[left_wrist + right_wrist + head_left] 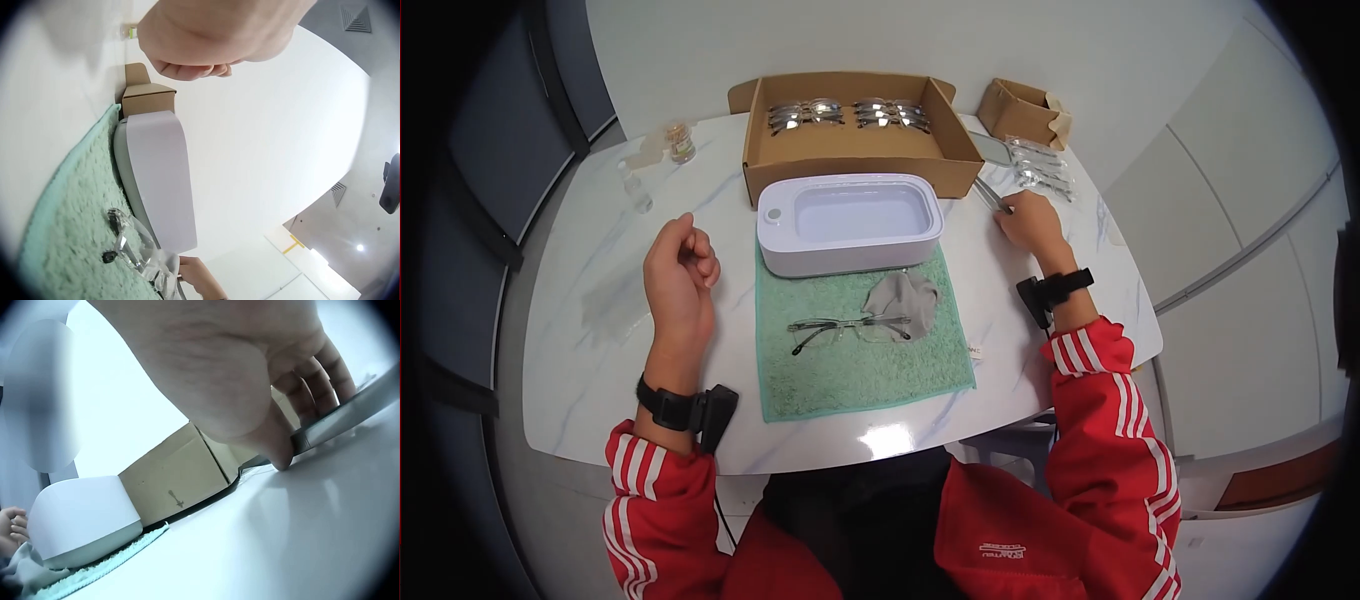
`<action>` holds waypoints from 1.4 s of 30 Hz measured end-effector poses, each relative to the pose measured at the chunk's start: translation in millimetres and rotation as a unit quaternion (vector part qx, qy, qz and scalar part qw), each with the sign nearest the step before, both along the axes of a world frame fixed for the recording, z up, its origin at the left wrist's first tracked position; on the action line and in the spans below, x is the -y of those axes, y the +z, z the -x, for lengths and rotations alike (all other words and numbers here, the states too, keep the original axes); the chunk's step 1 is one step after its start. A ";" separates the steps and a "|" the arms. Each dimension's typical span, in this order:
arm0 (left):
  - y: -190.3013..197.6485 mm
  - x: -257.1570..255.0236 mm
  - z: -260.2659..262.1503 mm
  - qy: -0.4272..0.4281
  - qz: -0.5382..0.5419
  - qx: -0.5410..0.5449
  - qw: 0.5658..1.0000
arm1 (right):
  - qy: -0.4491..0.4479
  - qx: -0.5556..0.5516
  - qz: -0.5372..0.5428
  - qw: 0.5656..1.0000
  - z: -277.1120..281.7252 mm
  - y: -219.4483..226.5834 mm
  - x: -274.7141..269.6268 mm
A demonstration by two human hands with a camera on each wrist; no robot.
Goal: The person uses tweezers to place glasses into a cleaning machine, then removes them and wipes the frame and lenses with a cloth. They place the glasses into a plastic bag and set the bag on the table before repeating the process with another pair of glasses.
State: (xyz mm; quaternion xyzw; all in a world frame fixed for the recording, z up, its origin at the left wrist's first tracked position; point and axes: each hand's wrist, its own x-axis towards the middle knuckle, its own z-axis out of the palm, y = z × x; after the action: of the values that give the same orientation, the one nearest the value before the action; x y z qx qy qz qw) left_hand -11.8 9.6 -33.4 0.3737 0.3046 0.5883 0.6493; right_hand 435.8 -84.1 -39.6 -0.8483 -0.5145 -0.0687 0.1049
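Red striped sleeves (1100,400) sit nearest the camera, at six o'clock; a small white logo on the right one is too small to read. From them the hands reach onto the white marble table (580,300); the left hand (680,275) rests at nine o'clock in a loose fist, holding nothing; the right hand (1030,220) lies at two o'clock with its fingers curled onto a flat metal tool (340,415), thumb tip on the tabletop.

Between the hands, at the centre, lies a green towel (860,370); on it rest a pair of rimless glasses (850,327) and a grey cloth (900,295) touching their right lens, well apart from both hands. At the towel's twelve o'clock edge stands a white cleaning tub (850,222); behind it an open cardboard box (850,160) holds more glasses. A smaller box (1025,110) and bagged glasses (1040,165) lie just beyond the right hand; a small jar (680,142) stands at eleven o'clock.
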 end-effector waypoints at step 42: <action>10.6 5.3 5.8 -0.127 -0.076 -0.140 0.979 | 0.140 -0.611 -0.384 0.678 98.1 29.5 14.6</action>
State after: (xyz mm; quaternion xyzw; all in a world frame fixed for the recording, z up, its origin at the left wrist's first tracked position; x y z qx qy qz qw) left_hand -17.6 4.3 -22.9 0.5364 0.2971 0.4640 0.6393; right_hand 337.8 -98.7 -10.1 -0.5045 -0.3775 0.2886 0.7209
